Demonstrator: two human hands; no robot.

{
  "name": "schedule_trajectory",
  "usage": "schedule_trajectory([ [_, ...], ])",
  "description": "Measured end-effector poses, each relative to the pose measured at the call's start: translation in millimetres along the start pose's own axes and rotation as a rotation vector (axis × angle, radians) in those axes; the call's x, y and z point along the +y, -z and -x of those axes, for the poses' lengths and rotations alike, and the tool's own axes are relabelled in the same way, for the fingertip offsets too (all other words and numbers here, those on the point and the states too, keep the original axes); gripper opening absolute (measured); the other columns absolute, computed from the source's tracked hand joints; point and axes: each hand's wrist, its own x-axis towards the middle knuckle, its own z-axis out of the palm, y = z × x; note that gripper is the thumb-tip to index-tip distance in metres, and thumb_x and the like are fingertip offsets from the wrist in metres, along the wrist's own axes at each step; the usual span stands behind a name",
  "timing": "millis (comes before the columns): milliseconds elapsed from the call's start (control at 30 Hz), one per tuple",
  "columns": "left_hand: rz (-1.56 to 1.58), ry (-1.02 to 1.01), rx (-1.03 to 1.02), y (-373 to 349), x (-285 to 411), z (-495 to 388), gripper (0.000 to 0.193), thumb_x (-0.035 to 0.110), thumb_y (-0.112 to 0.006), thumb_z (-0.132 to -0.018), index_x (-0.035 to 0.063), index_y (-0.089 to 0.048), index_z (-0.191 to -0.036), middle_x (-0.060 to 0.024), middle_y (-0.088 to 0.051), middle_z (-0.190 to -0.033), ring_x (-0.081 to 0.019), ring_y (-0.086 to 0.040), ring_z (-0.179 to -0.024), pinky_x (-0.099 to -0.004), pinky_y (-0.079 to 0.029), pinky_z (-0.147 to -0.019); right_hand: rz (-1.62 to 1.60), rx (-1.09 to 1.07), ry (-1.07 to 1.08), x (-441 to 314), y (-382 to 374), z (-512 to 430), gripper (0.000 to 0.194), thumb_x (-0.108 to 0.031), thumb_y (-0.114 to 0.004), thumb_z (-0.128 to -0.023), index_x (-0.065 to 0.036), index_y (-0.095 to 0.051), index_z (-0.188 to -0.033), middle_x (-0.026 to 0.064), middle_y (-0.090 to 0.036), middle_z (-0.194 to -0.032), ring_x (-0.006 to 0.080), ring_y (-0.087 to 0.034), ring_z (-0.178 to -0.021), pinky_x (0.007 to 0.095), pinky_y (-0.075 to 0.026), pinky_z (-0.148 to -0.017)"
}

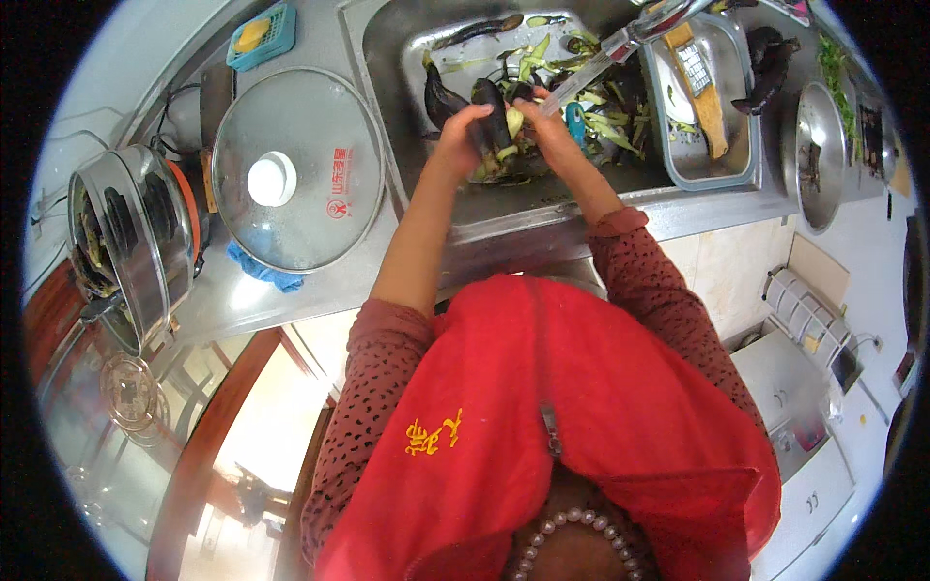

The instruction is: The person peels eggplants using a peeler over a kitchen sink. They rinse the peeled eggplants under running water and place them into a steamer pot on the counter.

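Observation:
My left hand (465,141) grips a dark eggplant (492,109) over the metal sink. My right hand (543,129) is at the eggplant's right side, its fingers bent near a dark piece and pale green flesh; what exactly it holds is unclear. Another eggplant (439,94) lies just left of the held one, and a long dark one (476,30) lies at the sink's far side. Green and dark peelings (610,131) are scattered in the sink (392,156). A peeler-like tool with a teal handle (575,123) shows just right of my right hand.
The faucet (625,43) reaches over the sink from the upper right. A metal basin (679,178) with a packaged item stands right, a metal bowl (821,210) beyond it. Left are a glass lid (312,218), a blue cloth (265,269), a cleaver (216,109) and a pot (171,210).

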Motion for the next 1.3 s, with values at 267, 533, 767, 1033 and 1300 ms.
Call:
schedule_trajectory([
  [267, -0.165, 0.014, -0.154, -27, 5, 21, 0.039, 0.024, -0.056, -0.078, 0.001, -0.056, -0.11, -0.0103, -0.062, -0.101, -0.0237, -0.06, -0.089, -0.0352, -0.047, -0.084, 0.01, 0.155, 0.015, -21, -30, 13, 0.043, -0.037, -0.049, -0.09, -0.001, -0.05, -0.114, 0.0093, -0.057, -0.098, 0.0183, -0.054, -0.092, 0.0304, -0.04, -0.083],
  [533, -0.208, -0.039, 0.069, -61, -18, -21, 0.039, 0.035, -0.062, -0.076, 0.0084, -0.057, -0.104, -0.006, -0.061, -0.099, -0.0202, -0.055, -0.094, -0.0356, -0.044, -0.083, 0.462, 0.142, -0.042, -27, 51, 11, 0.056, -0.051, -0.038, -0.09, -0.004, -0.054, -0.117, 0.0109, -0.062, -0.1, 0.0229, -0.055, -0.093, 0.0342, -0.041, -0.084],
  [767, -0.71, 0.047, 0.322, -37, -32, -20, 0.045, 0.032, -0.068, -0.069, 0.0043, -0.059, -0.104, -0.0039, -0.059, -0.099, -0.0172, -0.053, -0.09, -0.0323, -0.041, -0.08, 1.067, -0.299, 0.668, -63, 63, -103, 0.035, -0.02, -0.049, -0.088, -0.007, -0.049, -0.121, 0.0134, -0.062, -0.105, 0.0304, -0.058, -0.099, 0.0373, -0.046, -0.083],
  [1033, -1.331, -0.237, 0.668, -42, -45, 2, 0.054, 0.026, -0.069, -0.069, -0.0004, -0.051, -0.113, -0.018, -0.061, -0.101, -0.0316, -0.058, -0.094, -0.0374, -0.045, -0.082, 1.727, -0.254, 0.821, -10, 39, -194, 0.035, -0.015, -0.059, -0.075, -0.008, -0.053, -0.11, 0.0136, -0.054, -0.1, 0.0302, -0.054, -0.094, 0.0448, -0.042, -0.081],
  [1300, -1.265, -0.616, 0.586, -96, 17, 87, 0.066, 0.027, -0.076, -0.068, -0.0022, -0.046, -0.12, -0.0178, -0.056, -0.113, -0.0246, -0.054, -0.106, -0.0325, -0.042, -0.092, 0.009, -0.246, -0.278, -38, 49, -77, 0.032, -0.043, -0.054, -0.088, -0.012, -0.054, -0.095, -0.0028, -0.048, -0.068, 0.0086, -0.042, -0.054, 0.0241, -0.034, -0.047],
])
